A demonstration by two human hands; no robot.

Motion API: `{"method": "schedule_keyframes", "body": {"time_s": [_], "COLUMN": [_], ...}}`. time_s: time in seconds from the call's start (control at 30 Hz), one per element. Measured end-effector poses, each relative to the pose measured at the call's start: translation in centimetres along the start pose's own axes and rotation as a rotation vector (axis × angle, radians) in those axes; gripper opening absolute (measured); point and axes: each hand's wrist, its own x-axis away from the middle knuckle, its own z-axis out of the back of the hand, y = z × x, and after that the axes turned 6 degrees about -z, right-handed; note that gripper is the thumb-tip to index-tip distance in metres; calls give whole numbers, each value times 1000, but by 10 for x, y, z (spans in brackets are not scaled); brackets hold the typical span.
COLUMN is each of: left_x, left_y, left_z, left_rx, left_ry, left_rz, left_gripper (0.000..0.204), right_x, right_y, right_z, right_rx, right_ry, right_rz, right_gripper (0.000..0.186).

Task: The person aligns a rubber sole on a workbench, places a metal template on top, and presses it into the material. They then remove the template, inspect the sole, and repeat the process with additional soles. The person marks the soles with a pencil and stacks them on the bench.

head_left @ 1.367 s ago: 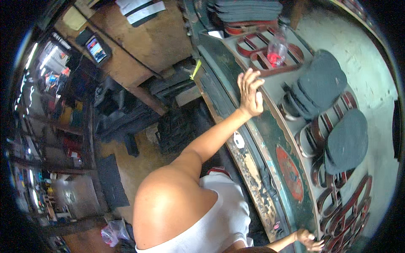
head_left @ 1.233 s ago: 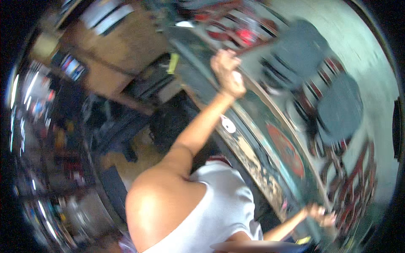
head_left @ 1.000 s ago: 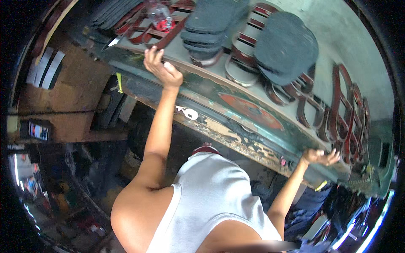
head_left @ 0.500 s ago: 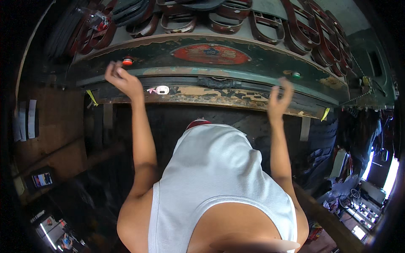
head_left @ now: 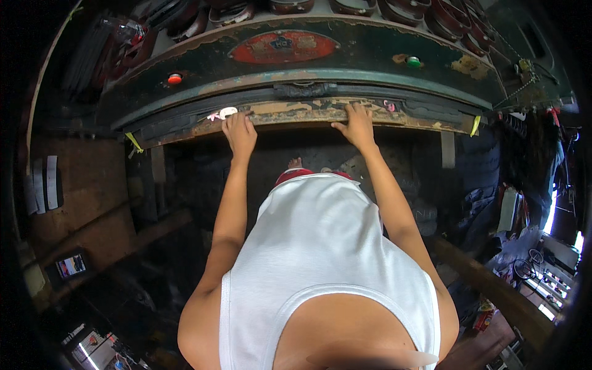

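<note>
In front of me runs a worn wooden ledge (head_left: 290,113) along the front of a dark green machine. My left hand (head_left: 239,132) rests its fingers on the ledge's near edge, beside a small white rounded object with a pink piece (head_left: 228,113). My right hand (head_left: 357,126) lies on the same edge farther right, thumb stretched out to the left. Neither hand appears to hold a loose thing. Set in the green panel are a red button (head_left: 175,79) at left and a green button (head_left: 413,61) at right, both apart from my hands.
Several dark red curved frames (head_left: 290,5) sit on top of the machine. A pink piece (head_left: 389,106) lies on the ledge, right of my right hand. Yellow ties (head_left: 475,126) hang at both ledge ends. A wooden board (head_left: 80,185) stands left; a chain (head_left: 518,92) hangs right.
Both hands have left the areas by the red and green buttons. They have come down and inward onto the ledge's edge. The view has shifted, showing less of the machine's top.
</note>
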Motion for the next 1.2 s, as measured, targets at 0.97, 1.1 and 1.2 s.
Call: {"method": "schedule_keyframes", "body": {"time_s": [0.97, 1.1, 1.2], "left_x": [1, -11, -32], "left_y": [37, 47, 52], "left_z": [25, 35, 38], "left_rx": [-207, -189, 50], "left_ry": [-242, -369, -440], "left_rz": [178, 262, 416], "left_gripper": [29, 29, 28], "right_x": [-30, -64, -93], "right_y": [-7, -36, -69], "right_z": [75, 116, 108], "right_rx": [96, -353, -467], "right_ry": [-653, -605, -182], "right_rz": [100, 182, 387], "right_gripper": [56, 54, 61]}}
